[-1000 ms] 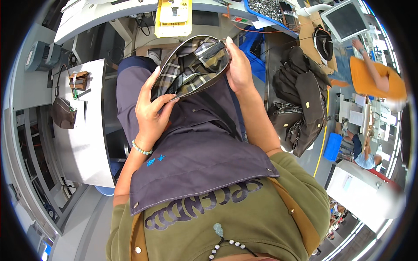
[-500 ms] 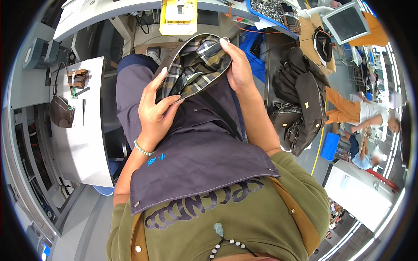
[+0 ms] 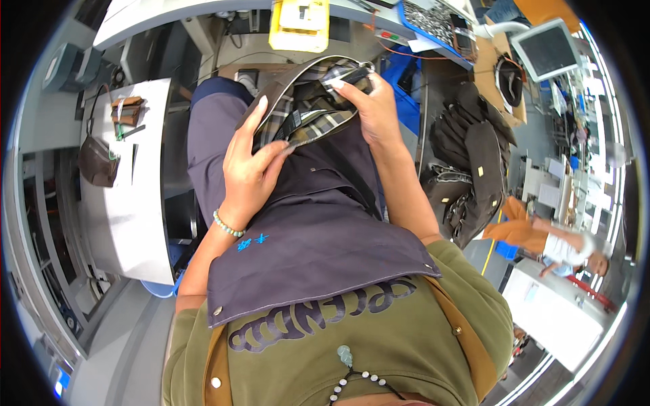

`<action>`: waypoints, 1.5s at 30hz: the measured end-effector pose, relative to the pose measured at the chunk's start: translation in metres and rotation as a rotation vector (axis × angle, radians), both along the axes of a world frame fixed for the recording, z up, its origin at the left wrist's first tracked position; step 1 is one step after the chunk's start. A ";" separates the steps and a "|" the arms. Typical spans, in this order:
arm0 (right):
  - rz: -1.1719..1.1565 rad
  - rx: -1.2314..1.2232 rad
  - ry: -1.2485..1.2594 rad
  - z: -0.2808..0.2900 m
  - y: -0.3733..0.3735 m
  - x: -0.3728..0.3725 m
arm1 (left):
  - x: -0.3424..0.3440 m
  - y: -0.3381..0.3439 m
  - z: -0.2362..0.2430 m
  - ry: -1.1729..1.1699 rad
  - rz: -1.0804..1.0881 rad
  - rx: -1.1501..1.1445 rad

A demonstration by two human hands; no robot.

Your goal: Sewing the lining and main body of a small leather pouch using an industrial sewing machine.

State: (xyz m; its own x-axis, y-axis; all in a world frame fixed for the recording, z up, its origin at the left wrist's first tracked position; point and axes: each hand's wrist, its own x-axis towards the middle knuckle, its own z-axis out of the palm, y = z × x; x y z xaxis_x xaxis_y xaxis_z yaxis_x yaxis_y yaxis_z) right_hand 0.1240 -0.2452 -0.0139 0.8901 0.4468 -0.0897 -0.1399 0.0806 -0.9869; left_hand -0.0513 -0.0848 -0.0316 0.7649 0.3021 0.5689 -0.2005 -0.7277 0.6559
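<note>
The bag (image 3: 318, 125), dark brown with a checked lining (image 3: 328, 116), is in both hands above the person's lap, its zip (image 3: 316, 139) undone and its mouth gaping upward. The left hand (image 3: 245, 169) holds the left end: thumb and fingers are spread, the thumb on the near edge by the zip, the fingers up along the far side. The right hand (image 3: 380, 118) has the right end clamped between thumb and fingers, the thumb reaching inside over the lining, the fingers partly hidden behind the rim.

Beneath the bag are the person's dark trousers (image 3: 217, 145) and, nearer the body, a grey-purple apron (image 3: 318, 254). A beaded bracelet (image 3: 227, 225) circles the left wrist. To the left, a white table (image 3: 128, 233) bears a small dark pouch (image 3: 99, 162) and a brown bundle (image 3: 126, 110). Ahead is a yellow tray (image 3: 298, 44). To the right lies a heap of dark bags (image 3: 484, 159), with a monitor (image 3: 548, 49) beyond it. Farther right, a co-worker (image 3: 565, 243) wears orange trousers.
</note>
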 end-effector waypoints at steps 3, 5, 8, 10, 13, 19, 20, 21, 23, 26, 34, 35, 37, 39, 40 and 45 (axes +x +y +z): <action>0.079 -0.075 -0.062 0.001 0.004 -0.003 | -0.001 0.020 0.002 0.100 0.030 -0.035; 0.227 -0.066 -0.104 -0.002 0.007 -0.001 | -0.013 0.043 0.006 0.111 0.118 0.045; 0.303 0.178 0.034 -0.013 0.004 0.012 | -0.062 0.087 0.020 0.234 0.343 -0.053; 0.247 0.177 0.144 -0.028 0.000 0.031 | -0.113 0.121 0.031 0.289 0.556 -0.005; 0.221 -0.074 0.190 -0.069 -0.005 0.058 | -0.215 0.158 0.043 0.421 0.848 -0.036; 0.305 -0.277 0.367 -0.160 -0.002 0.086 | -0.452 0.113 0.017 0.881 1.075 -0.349; 0.375 -0.264 0.317 -0.167 0.000 0.089 | -0.485 0.089 0.003 0.975 1.092 -0.213; 0.371 -0.310 0.362 -0.172 0.003 0.090 | -0.512 0.069 -0.015 1.120 1.119 -0.373; 0.446 -0.338 0.347 -0.176 0.009 0.094 | -0.555 0.020 -0.059 1.235 1.106 -0.440; 0.532 -0.370 0.306 -0.174 0.018 0.098 | -0.590 -0.051 -0.134 1.189 1.193 -0.766; 0.588 -0.470 0.295 -0.169 0.036 0.098 | -0.559 -0.204 -0.317 0.454 1.811 -1.285; 0.549 -0.515 0.334 -0.170 0.037 0.096 | -0.555 -0.215 -0.334 0.788 1.857 -1.157; 0.595 -0.493 0.286 -0.172 0.038 0.092 | -0.547 -0.232 -0.361 0.903 1.806 -1.309; 0.613 -0.569 0.316 -0.174 0.039 0.088 | -0.544 -0.241 -0.376 0.847 1.636 -1.447; 0.641 -0.575 0.310 -0.174 0.038 0.086 | -0.543 -0.244 -0.381 0.862 1.587 -1.524; 0.681 -0.596 0.235 -0.170 0.033 0.079 | -0.546 -0.235 -0.398 0.124 1.770 -1.770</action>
State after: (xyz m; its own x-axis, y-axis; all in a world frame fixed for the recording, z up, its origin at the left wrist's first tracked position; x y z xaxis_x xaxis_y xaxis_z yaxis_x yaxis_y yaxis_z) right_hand 0.2026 -0.2122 -0.1842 0.3833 0.6878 -0.6165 -0.1726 -0.6024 -0.7793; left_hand -0.5970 -0.3196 -0.4298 -0.5684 0.3047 -0.7642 -0.2394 0.8274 0.5080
